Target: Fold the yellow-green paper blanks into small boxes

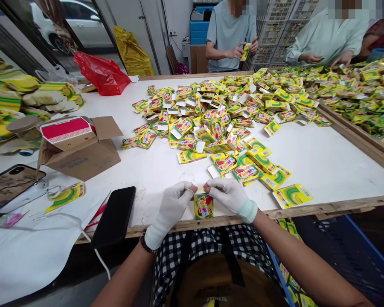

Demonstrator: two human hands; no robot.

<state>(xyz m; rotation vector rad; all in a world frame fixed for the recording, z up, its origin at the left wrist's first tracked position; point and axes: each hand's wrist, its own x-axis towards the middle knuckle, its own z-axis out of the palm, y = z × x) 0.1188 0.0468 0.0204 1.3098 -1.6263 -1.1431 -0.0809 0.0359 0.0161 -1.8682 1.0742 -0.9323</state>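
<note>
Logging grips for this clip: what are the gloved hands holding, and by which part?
The left hand and right hand pinch a small yellow printed carton at its top edge, fingertips coming from either side.

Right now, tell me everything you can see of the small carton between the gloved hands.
The small paperboard carton is glossy yellow with a green swirl and a red-and-yellow printed design. It lies flat on the white table top by the wooden front rail. Its top edge meets the white-gloved left hand and right hand.
</note>
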